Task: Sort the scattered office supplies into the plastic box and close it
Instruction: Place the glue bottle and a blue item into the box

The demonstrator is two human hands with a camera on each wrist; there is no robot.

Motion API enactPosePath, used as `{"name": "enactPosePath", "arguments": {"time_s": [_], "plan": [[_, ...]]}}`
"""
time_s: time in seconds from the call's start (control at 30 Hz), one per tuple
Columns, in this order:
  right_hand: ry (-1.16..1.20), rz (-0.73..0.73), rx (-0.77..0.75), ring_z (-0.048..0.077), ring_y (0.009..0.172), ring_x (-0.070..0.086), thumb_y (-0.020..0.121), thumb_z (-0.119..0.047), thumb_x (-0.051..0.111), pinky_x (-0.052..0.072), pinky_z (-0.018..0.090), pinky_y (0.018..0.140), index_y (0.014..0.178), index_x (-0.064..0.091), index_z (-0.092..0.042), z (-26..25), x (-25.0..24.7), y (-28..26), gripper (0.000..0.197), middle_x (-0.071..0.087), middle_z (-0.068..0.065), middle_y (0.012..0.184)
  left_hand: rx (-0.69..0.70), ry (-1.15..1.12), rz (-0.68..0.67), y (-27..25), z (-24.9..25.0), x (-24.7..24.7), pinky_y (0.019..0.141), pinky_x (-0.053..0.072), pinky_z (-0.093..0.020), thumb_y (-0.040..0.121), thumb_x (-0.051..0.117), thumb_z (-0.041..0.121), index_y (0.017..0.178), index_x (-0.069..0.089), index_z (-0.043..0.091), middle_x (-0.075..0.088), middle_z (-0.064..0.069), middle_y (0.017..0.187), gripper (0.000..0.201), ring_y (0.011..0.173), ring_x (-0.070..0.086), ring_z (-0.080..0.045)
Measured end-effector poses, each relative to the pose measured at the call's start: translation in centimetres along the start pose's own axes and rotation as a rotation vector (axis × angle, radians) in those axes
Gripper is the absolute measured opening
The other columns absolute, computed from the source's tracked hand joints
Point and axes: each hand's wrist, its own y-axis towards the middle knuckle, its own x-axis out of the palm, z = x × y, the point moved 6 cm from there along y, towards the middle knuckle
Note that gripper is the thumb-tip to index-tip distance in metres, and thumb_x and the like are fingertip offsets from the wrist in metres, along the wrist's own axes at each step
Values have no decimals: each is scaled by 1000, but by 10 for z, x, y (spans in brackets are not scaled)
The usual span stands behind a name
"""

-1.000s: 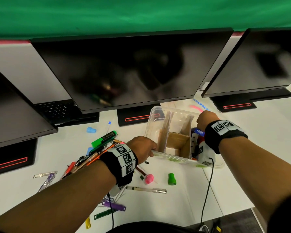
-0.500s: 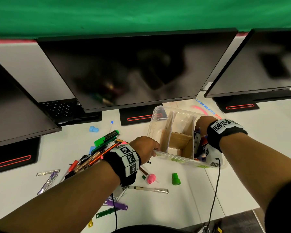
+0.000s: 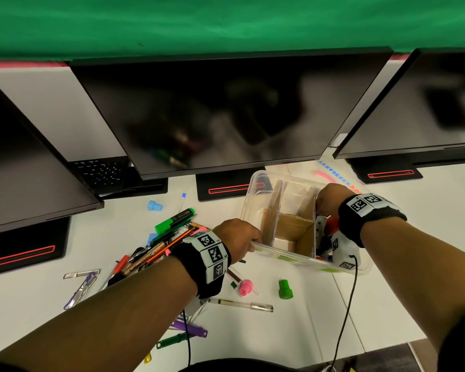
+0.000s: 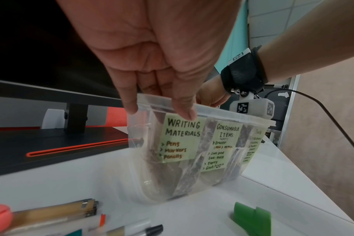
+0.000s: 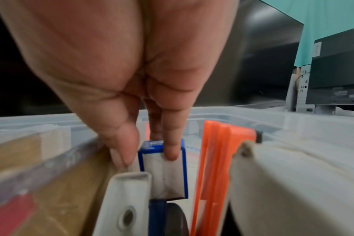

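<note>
Two hands on the box (image 3: pixel 255 194): left hand (image 3: pixel 239 238) grips its near-left rim, right hand (image 5: pixel 152 143) pinches a blue tool (image 5: pixel 164 166) in the right compartment. Pens (image 3: pixel 159 248) (long axes slanting) lie on the desk (image 3: pixel 293 331) just left, nearest the left hand.

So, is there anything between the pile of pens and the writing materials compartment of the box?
Mostly no: the plastic box has no lid on it. Only the left hand gripping its near rim lies between the pens and that compartment.

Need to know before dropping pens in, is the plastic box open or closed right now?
Open. The plastic box has no lid on; its cardboard dividers show from above.
</note>
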Motion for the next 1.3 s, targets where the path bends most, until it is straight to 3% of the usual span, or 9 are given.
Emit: {"name": "enactPosePath", "arguments": {"time_s": [0.13,0.3,0.4,0.53,0.7,0.9,1.0,1.17,1.3], "plan": [[165,13,44,26,87,66,74,-10,74,54,34,82,89,74,-10,10,-6,-4,15,72,8,90,0,-6,2,0,0,1,92,50,-34,89,60,12,111,66,23,69,-1,108,25,105,59,-20],[-8,83,46,24,85,59,79,-21,69,51,32,80,100,70,-7,11,-12,-4,25,66,10,94,-8,-13,9,1,-2,2,91,49,-32,88,60,12,110,66,24,69,0,107,25,104,60,-20],[-57,101,9,27,93,60,84,-19,64,49,32,85,105,67,-5,4,-14,-4,26,65,13,102,-5,3,7,1,-1,3,91,48,-32,89,60,13,112,65,22,68,-2,110,26,105,59,-22],[-8,90,-19,24,84,56,80,-16,69,49,33,82,105,66,-8,0,-9,-2,27,65,10,96,-6,-6,12,1,0,3,91,49,-32,88,61,13,113,65,22,68,-3,111,27,105,59,-22],[-35,154,-149,28,104,58,88,-21,58,46,34,91,110,67,-7,-17,-32,-19,27,65,12,111,-8,1,13,2,-1,3,92,50,-32,89,61,13,114,64,23,67,-1,111,28,106,60,-22],[46,163,-331,25,93,60,86,-28,61,48,32,82,92,68,-13,-65,-39,-71,18,67,8,100,19,-4,46,2,-5,0,84,42,-23,90,57,10,118,63,24,69,3,111,32,107,58,-17],[46,82,-443,20,81,56,85,-26,59,42,28,72,77,62,-20,-94,-20,-109,11,64,4,88,45,22,50,-1,-12,-6,91,44,-27,90,56,12,116,64,25,67,2,114,31,112,57,-19],[-21,38,-656,18,84,60,85,-24,57,50,28,79,92,71,-16,-126,17,-152,17,71,2,95,173,52,248,-23,-24,-29,112,20,-22,91,56,14,126,59,22,51,1,138,35,135,36,-17],[-107,-81,-699,19,102,60,89,-17,54,48,27,88,108,65,-17,-135,69,-156,22,65,2,111,13,15,255,-42,-60,-38,105,33,-29,94,50,16,123,59,25,56,2,130,31,125,46,-19]]}}
